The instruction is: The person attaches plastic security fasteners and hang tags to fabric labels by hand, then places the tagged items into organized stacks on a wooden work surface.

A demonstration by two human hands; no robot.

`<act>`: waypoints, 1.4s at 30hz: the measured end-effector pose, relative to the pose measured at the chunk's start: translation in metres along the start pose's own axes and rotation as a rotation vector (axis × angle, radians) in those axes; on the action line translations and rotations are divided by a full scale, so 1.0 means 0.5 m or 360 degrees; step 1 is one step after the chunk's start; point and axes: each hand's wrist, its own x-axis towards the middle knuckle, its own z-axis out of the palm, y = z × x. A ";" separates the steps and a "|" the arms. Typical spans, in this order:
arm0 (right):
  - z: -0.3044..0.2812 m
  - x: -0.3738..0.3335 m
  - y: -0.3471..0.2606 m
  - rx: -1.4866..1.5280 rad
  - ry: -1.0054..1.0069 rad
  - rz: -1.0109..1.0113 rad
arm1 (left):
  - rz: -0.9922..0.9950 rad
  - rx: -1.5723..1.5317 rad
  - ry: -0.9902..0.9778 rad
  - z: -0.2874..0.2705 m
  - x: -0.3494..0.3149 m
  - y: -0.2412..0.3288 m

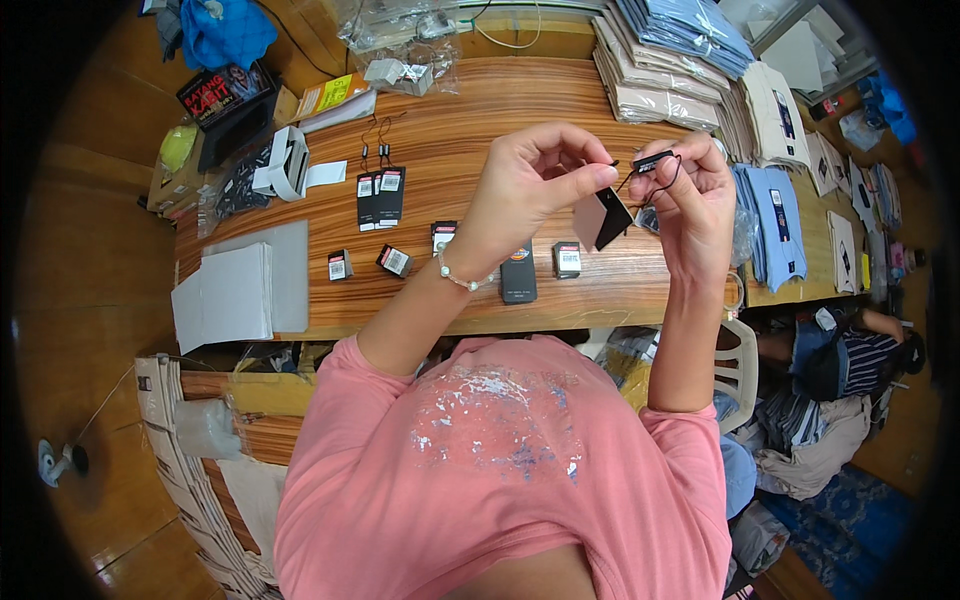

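Observation:
Both my hands are raised over the wooden table. With thumb and fingertips, my left hand [550,175] pinches the top of a hang tag [612,226], which shows a black face and a pale one and hangs tilted. My right hand [697,195] pinches a black string with a small black seal [654,161], and the string loops over its fingers. Below the hands lie a long black tag [518,276] and a small stack of labels [567,260]. Further left are more label stacks [396,261] and several black tags with strings [379,200] laid out together.
White sheets [235,290] lie at the table's left end. Folded shirts in clear bags [670,60] are piled at the far right, with a blue shirt [778,225] nearer. A white plastic chair [738,370] stands at right, and another person [865,355] is beyond it.

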 end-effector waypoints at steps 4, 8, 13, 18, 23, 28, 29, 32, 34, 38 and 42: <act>-0.003 -0.001 -0.001 -0.0031 0.0009 -0.0010 | -0.0037 0.0009 -0.0050 0.004 0.003 0.003; -0.003 -0.001 0.001 -0.0067 0.0033 -0.0005 | -0.0063 0.0086 -0.0077 0.001 0.006 0.004; -0.003 -0.003 0.001 -0.0059 0.0022 0.0018 | -0.0107 0.0162 -0.0106 0.000 0.008 0.008; -0.005 -0.003 0.007 -0.0088 0.0023 0.0056 | -0.0060 0.0137 -0.0095 0.001 0.011 0.000; -0.004 -0.005 0.014 0.0006 -0.0005 0.0104 | -0.0031 0.0049 -0.0124 0.001 0.012 0.001; 0.008 -0.014 0.021 0.0064 0.0013 0.0103 | -0.0066 -0.0023 -0.0169 -0.002 0.011 0.007; 0.012 -0.015 0.021 0.0056 0.0019 0.0085 | -0.0072 -0.0044 -0.0160 -0.003 0.009 0.009; 0.022 -0.020 0.021 0.0031 0.0033 0.0041 | -0.0071 -0.0119 -0.0150 -0.002 0.005 0.011; 0.027 -0.024 0.021 0.0018 0.0032 0.0026 | -0.0045 -0.0178 -0.0160 -0.002 0.004 0.010; 0.034 -0.028 0.023 0.0040 0.0014 0.0000 | 0.0013 -0.0160 -0.0165 -0.004 0.001 0.010; 0.032 -0.028 0.016 0.0151 0.0033 0.0015 | 0.0023 -0.0079 -0.0133 0.010 -0.002 0.016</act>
